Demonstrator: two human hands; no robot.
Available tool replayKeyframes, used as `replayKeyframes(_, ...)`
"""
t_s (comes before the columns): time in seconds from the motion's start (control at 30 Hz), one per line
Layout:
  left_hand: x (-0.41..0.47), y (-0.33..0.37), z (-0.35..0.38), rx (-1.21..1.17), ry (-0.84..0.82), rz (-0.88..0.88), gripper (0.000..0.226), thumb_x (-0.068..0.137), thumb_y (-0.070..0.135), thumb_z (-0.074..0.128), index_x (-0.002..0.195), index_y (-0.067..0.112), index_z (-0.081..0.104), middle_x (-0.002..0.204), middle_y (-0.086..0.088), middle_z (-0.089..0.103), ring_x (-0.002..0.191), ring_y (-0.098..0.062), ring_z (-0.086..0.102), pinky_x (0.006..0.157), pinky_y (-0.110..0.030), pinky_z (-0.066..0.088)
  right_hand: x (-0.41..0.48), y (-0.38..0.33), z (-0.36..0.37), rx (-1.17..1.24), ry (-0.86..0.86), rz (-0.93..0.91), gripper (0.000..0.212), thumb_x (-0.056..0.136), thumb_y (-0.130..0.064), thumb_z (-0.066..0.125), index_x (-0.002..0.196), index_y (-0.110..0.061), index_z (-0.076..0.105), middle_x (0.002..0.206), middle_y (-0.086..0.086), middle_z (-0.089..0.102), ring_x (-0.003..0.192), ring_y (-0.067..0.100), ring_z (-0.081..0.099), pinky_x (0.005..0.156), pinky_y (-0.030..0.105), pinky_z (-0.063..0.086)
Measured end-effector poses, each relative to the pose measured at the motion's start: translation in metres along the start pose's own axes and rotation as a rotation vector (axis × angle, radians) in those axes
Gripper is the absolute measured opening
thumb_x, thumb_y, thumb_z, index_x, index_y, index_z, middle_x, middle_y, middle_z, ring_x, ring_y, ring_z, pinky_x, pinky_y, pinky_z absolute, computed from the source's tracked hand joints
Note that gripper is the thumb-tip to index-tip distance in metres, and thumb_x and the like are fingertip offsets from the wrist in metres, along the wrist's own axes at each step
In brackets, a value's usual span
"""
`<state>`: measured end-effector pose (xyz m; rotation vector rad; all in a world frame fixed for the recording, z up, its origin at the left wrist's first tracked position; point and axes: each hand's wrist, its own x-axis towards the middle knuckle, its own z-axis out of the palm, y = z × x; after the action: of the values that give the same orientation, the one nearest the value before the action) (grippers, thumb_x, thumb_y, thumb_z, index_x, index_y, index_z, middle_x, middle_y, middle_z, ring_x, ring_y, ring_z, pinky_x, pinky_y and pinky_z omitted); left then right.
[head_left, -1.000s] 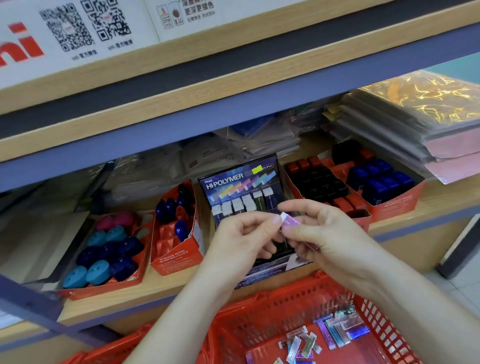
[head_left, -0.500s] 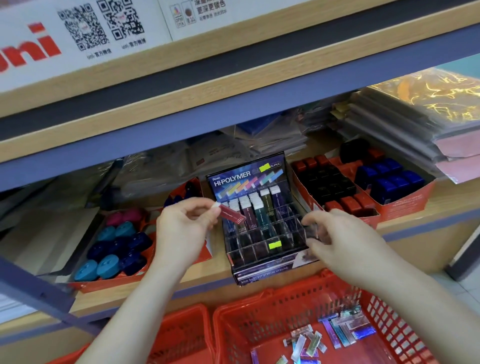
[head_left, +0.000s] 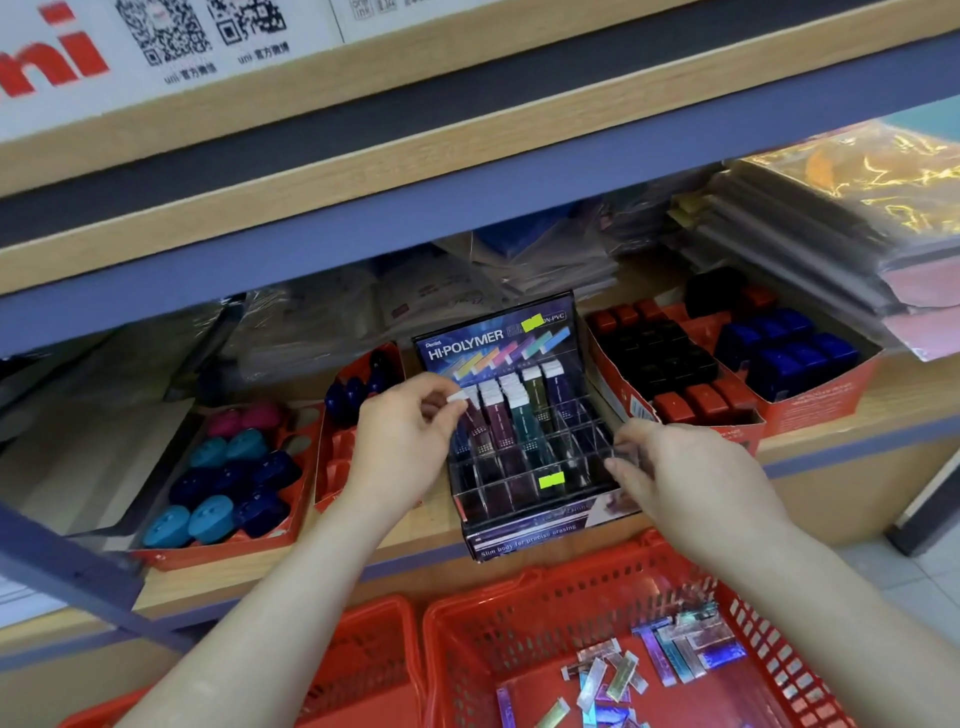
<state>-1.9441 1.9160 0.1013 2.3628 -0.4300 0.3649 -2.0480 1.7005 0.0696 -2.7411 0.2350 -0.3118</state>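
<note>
left grip (head_left: 410, 436) pinches a slim eraser (head_left: 469, 418) by its white end, while right grip (head_left: 691, 478) holds the display rack (head_left: 519, 467) just left of it.

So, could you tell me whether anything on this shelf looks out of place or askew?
Yes: the eraser display sits slightly skewed, its front seemingly overhanging the shelf edge, and loose erasers lie scattered in the red basket.

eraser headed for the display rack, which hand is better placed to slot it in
Left. The left hand pinches the eraser by its white end, over the left column of the display rack. The right hand carries no eraser; it holds the rack's right edge, likely steadying it.
</note>
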Motion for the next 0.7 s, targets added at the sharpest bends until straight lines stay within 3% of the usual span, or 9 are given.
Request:
replayKeyframes(0.13, 0.006, 0.005, 0.002, -0.074, 0.011, 0.014, 0.010, 0.088, 0.019, 0.069, 0.090, 0.029, 0.067, 0.078, 0.019, 0.063, 0.075, 0.008, 0.058, 0.068, -0.005, 0.045, 0.002, -0.002, 0.004, 0.009, 0.036, 0.008, 0.021, 0.095, -0.047, 0.053, 0.103, -0.030, 0.061, 0.087, -0.005, 0.068, 0.082, 0.022, 0.065, 0.064, 0.034, 0.053)
replayKeyframes(0.3, 0.013, 0.007, 0.009, 0.013, -0.002, 0.080, 0.016, 0.090, 0.017, 0.067, 0.105, 0.016, 0.073, 0.082, 0.014, 0.064, 0.075, 0.008, 0.056, 0.069, -0.001, 0.042, 0.002, -0.002, 0.002, 0.026, 0.046, 0.009, 0.021, 0.095, -0.046, 0.054, 0.105, -0.030, 0.063, 0.089, -0.006, 0.071, 0.085, 0.021, 0.066, 0.066, 0.034, 0.053)
replayKeyframes(0.47, 0.016, 0.012, 0.012, 0.059, -0.033, 0.147, 0.020, 0.091, 0.016, 0.066, 0.110, 0.012, 0.071, 0.092, 0.001, 0.070, 0.084, -0.012, 0.063, 0.083, -0.030, 0.054, 0.002, -0.002, 0.000, 0.020, 0.051, 0.005, 0.021, 0.096, -0.045, 0.054, 0.105, -0.030, 0.064, 0.087, -0.007, 0.070, 0.082, 0.018, 0.065, 0.063, 0.030, 0.050)
replayKeyframes(0.7, 0.012, 0.005, 0.019, 0.125, -0.076, 0.195, 0.018, 0.091, 0.019, 0.067, 0.107, 0.012, 0.071, 0.087, 0.002, 0.067, 0.081, -0.016, 0.063, 0.082, -0.033, 0.054, 0.000, -0.003, 0.000, 0.045, 0.051, 0.003, 0.021, 0.096, -0.044, 0.055, 0.106, -0.029, 0.064, 0.085, -0.007, 0.070, 0.080, 0.017, 0.065, 0.062, 0.029, 0.048)
